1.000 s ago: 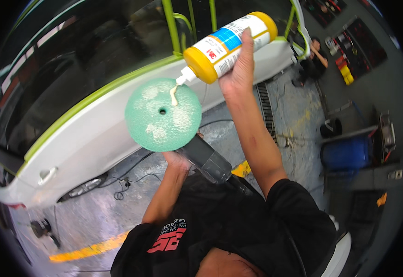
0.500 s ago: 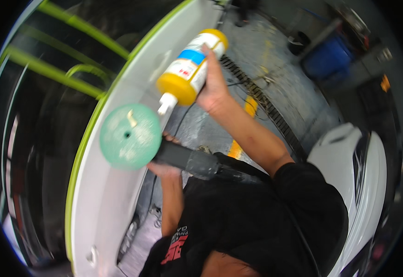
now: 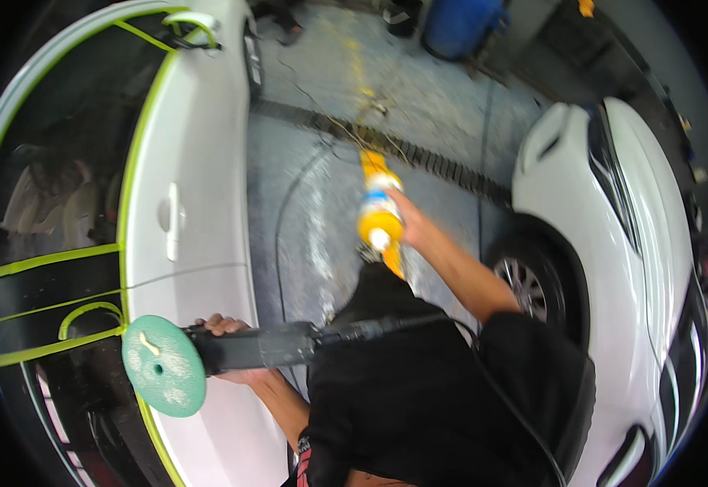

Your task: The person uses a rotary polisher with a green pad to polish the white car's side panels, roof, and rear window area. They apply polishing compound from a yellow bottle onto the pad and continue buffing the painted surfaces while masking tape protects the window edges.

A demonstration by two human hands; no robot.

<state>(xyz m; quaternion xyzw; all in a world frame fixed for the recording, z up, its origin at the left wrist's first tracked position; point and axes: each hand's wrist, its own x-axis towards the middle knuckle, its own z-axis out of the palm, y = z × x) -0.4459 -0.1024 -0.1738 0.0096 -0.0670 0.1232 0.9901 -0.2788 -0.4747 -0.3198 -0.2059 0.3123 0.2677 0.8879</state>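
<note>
My left hand (image 3: 222, 325) is wrapped round the body of a black power polisher (image 3: 261, 347). Its round green foam pad (image 3: 166, 381) is turned toward me, bearing whitish smears and a cream-coloured streak of paste (image 3: 150, 344). Beside the pad is a white car (image 3: 208, 300), its window edges covered with green masking tape (image 3: 135, 146). Out to the right, my right hand (image 3: 409, 221) grips a yellow-and-white squeeze bottle (image 3: 380, 213) with a blue band. The bottle's white nozzle points toward me, and the bottle is slightly blurred.
The polisher's cord (image 3: 516, 406) runs along my right side. At right stands another white car (image 3: 614, 187), its wheel (image 3: 524, 280) facing me. A dark ribbed strip (image 3: 443, 166) and thin cables cross the grey floor. A blue bin (image 3: 459, 28) stands farther off.
My view has swung round. The bottle has moved away from the pad to the right, out over the floor. The polisher now appears lower and farther left; both hands keep their holds.
</note>
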